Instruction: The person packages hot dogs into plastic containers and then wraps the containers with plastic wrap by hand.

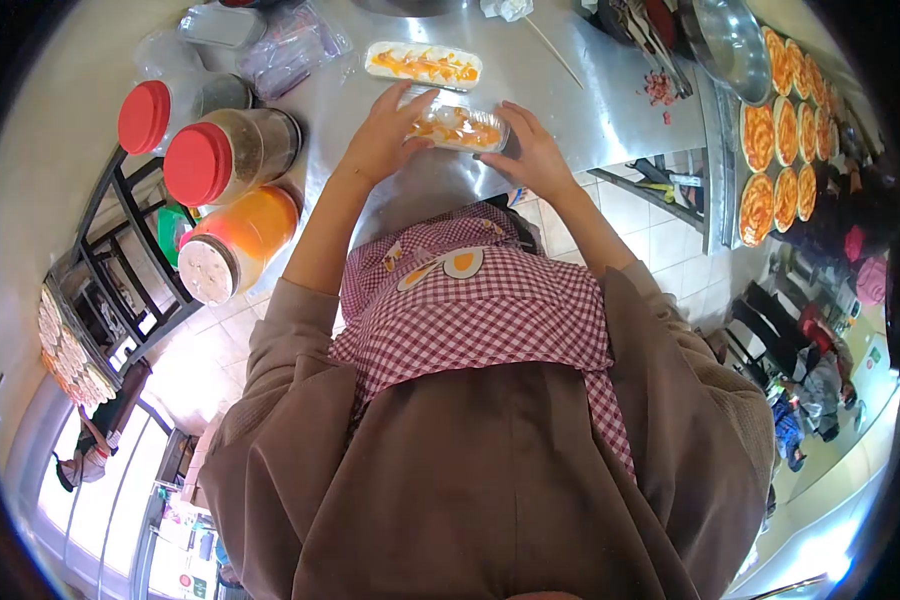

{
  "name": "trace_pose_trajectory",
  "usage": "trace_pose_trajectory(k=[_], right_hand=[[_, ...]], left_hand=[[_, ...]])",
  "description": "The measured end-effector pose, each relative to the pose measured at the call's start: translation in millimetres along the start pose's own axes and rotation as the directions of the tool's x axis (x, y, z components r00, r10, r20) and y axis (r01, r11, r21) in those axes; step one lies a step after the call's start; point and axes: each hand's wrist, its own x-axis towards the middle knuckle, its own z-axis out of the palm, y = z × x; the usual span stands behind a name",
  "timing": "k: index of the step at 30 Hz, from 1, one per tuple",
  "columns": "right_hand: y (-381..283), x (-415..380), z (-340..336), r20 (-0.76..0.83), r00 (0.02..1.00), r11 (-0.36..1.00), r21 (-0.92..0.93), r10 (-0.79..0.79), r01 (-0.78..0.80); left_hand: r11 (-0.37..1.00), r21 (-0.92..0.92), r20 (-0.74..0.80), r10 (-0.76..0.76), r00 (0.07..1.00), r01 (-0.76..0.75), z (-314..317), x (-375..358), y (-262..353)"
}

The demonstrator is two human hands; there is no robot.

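Observation:
Between my two hands is a small oblong clear-lidded container (457,130) with white and orange filling, near the table's front edge. My left hand (392,135) grips its left end, fingers over the rim and thumb at the front. My right hand (532,155) closes round the right end, with the thumb low at the near corner. Part of the container is hidden behind the fingers. Just beyond it lies a second oblong container (423,66), with white filling and orange streaks on top. Both rest on the steel table (610,125).
Large jars with lids, among them a red-lidded jar (232,160) and an orange-filled jar (240,240), stand at the left. Clear plastic packaging (290,50) lies behind them. At right are a metal bowl (727,48), chopped red bits (657,88) and sauced dough rounds (757,138).

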Motion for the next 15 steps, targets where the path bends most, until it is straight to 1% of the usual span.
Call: trace_pose_trajectory(k=[1,3,6,7,9,13,15], right_hand=[[2,0,0,0.0,1.0,1.0,-0.002,0.002,-0.002],[2,-1,0,0.061,0.993,0.993,0.052,0.098,-0.101],[0,-3,2,0.1,0.985,0.99,0.027,0.138,-0.141],[1,-3,3,0.1,0.985,0.989,0.029,0.139,-0.143],[2,-4,6,0.096,0.987,0.991,0.025,0.13,-0.133],[3,-3,4,0.112,0.985,0.988,0.059,0.133,-0.14],[6,-2,4,0.125,0.985,0.989,0.068,0.123,-0.132]], left_hand=[[1.0,-0.002,0.001,0.002,1.0,-0.002,1,1,2],[0.999,0.041,-0.014,0.014,1.0,-0.013,3,0,3],[1.0,0.003,-0.023,-0.009,1.0,0.009,7,-4,0],[1.0,0.004,-0.02,-0.009,1.0,0.009,7,-5,0],[0.994,-0.066,0.005,-0.092,0.996,0.092,8,-10,1],[0.997,-0.058,-0.038,-0.057,0.998,0.055,7,-9,2],[0.998,-0.003,-0.028,-0.061,0.998,0.061,6,-8,4]])
